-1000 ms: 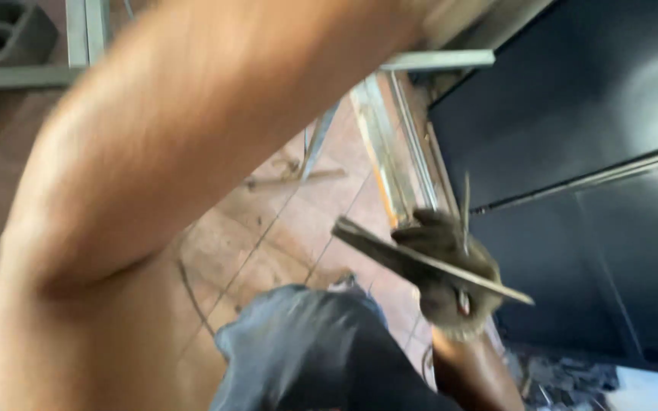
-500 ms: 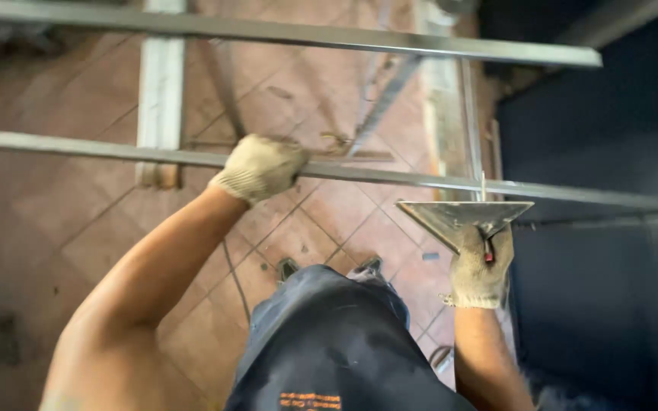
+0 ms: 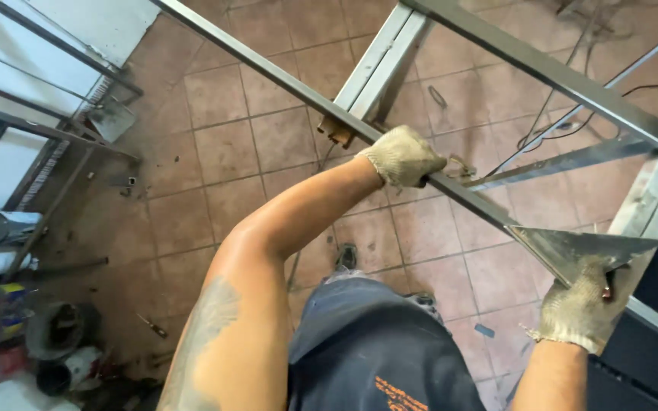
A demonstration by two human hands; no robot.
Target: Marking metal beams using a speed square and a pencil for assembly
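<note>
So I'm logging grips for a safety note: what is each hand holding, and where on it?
The left hand grips the long metal bar partway along; the right hand holds a triangular metal square by its lower edge.

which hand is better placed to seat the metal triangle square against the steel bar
Right, probably. The right hand already holds the triangular square, whose tip meets the steel bar. The left hand is further up, gripping that bar.
</note>
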